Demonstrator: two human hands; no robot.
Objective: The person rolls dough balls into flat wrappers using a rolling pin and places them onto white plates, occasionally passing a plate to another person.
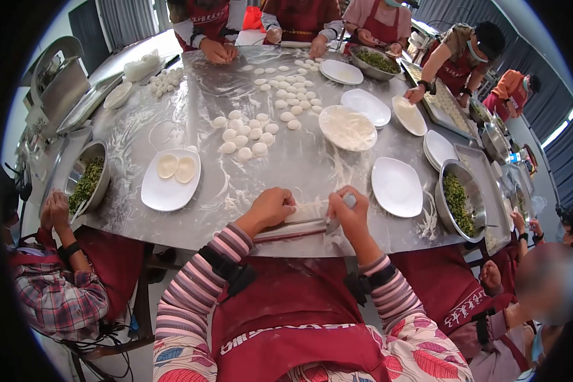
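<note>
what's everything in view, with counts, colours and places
Metal table: one, silvery, centre
Dough pieces: many, off-white, table's middle, far end, left
Plates: at least eight, white, across table
Wrappers: two, cream, on the left plate
Green-filled bowls: at least three, silvery, left, right, far side
Trays: several, silvery, left and right
Plastic bag: one, translucent, far left
Co-workers: at least seven, mostly maroon aprons, around table
Curtains: several, grey, background
Tool: one, grey, near table edge
Own apron: one, maroon, bottom centre
Wrist straps: two, black, forearms
Left hand: one, bare, near table edge
Right hand: one, bare, holding tool
</note>
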